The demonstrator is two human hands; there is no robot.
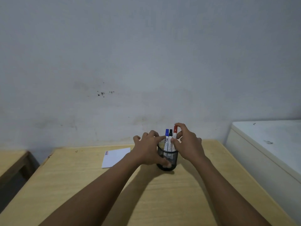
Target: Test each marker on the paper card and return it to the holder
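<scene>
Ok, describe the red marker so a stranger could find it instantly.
On the wooden table stands a black mesh holder between both hands. Three capped markers stand in it; the red marker is rightmost, pinched by the right hand, beside black- and blue-capped ones.

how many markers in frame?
3, all upright in the black mesh holder: blue-capped marker leftmost, black-capped marker in the middle, red-capped marker rightmost, pinched by the right hand. Hands may hide others.

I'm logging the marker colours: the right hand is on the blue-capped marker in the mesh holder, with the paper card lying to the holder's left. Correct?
Not quite. The right hand grips the red-capped marker, not the blue-capped marker, as the head view shows. The rest stands: mesh holder, paper card on its left.
</scene>
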